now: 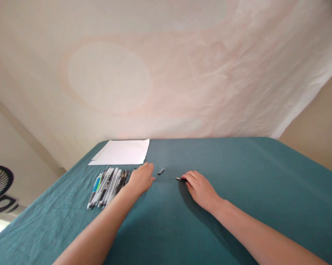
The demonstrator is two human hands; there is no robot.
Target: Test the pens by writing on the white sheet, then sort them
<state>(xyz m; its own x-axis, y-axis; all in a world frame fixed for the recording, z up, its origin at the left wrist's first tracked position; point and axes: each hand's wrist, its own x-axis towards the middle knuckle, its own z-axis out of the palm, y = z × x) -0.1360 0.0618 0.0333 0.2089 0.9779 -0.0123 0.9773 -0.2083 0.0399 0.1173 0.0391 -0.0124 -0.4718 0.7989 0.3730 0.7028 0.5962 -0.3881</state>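
Observation:
My right hand [200, 187] rests low over the cloth with its fingers closed on a black pen [182, 179]; the pen's pale pointed tip sticks out to the left. To the left, my left hand [142, 178] hovers at or just above the cloth, its thumb apart from the fingers and nothing visible in it. A small dark bit shows behind its wrist side, mostly hidden. Between the two hands lies a short pen cap or pen part [161, 171], clear and dark. Beside my left forearm lies a bunch of pens [108, 187], several clear, some black, one blue.
White paper sheets [122, 152] lie at the back left of the table, which a green cloth [237, 162] covers. A pale fabric sheet [182, 73] hangs behind the far edge. A black fan [0, 184] stands off to the left.

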